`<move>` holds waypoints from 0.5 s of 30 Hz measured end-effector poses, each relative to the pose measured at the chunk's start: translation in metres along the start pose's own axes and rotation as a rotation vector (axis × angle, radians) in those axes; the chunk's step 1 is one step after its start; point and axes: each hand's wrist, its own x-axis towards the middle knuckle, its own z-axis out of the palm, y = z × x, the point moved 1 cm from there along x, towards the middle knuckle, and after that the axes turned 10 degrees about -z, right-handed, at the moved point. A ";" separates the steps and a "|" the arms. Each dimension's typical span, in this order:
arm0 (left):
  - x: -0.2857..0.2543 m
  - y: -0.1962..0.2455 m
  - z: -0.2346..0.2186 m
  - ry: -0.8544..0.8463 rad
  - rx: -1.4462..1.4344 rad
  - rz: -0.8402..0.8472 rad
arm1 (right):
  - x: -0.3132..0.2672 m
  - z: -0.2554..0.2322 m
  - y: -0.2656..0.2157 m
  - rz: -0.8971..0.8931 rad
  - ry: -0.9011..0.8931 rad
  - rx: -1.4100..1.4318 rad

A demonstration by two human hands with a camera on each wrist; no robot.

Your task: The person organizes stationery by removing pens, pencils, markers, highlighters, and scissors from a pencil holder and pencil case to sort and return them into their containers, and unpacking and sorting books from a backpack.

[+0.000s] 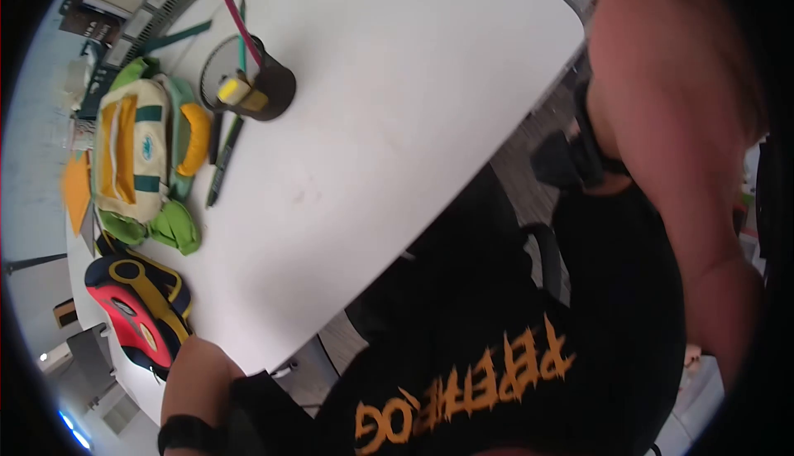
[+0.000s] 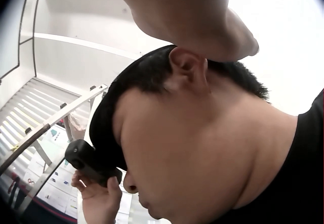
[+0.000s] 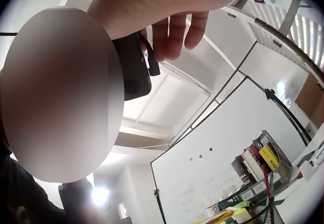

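Raised to the front of the head, my right hand (image 3: 167,6) holds a black head camera (image 3: 134,72), its fingers against the casing by a short cable. In the left wrist view the same right hand (image 2: 101,203) has thumb and fingers at the underside of the camera (image 2: 86,158), which sits at the front of a black cap (image 2: 104,125). My left hand (image 2: 190,16) is up at the back of the head, above the ear; most of its fingers are hidden. Neither hand appears in the head view, only the bent arms.
On the white table (image 1: 372,125) stand a mesh pen cup (image 1: 277,92), a cream-and-green bag (image 1: 153,179), and a red-and-navy pouch (image 1: 136,315). Pens (image 1: 222,170) lie beside the cup. A basket of books (image 1: 124,38) is at the far edge, before a whiteboard (image 3: 202,168).
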 end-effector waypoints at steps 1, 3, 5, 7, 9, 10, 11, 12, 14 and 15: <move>0.006 0.000 -0.002 -0.003 -0.006 0.054 | 0.002 0.002 0.007 -0.046 0.010 0.011; 0.026 -0.005 -0.001 -0.023 -0.032 0.188 | 0.010 0.004 0.027 -0.168 0.039 0.018; 0.056 -0.010 0.007 -0.064 -0.085 0.323 | 0.028 0.001 0.042 -0.297 0.074 -0.005; 0.078 -0.010 0.011 -0.083 -0.121 0.441 | 0.046 0.001 0.053 -0.406 0.094 -0.007; 0.083 -0.006 0.011 -0.084 -0.133 0.482 | 0.055 0.003 0.057 -0.436 0.094 0.002; 0.081 -0.002 0.011 -0.077 -0.140 0.488 | 0.058 0.002 0.056 -0.437 0.086 0.006; 0.079 0.000 0.011 -0.070 -0.150 0.488 | 0.059 0.002 0.053 -0.433 0.075 0.005; 0.071 0.001 0.011 -0.046 -0.158 0.483 | 0.062 0.001 0.050 -0.424 0.049 0.013; 0.069 0.005 0.008 -0.026 -0.174 0.500 | 0.069 0.002 0.050 -0.432 0.025 0.022; 0.069 0.009 0.008 -0.006 -0.176 0.514 | 0.077 0.003 0.050 -0.439 0.008 0.037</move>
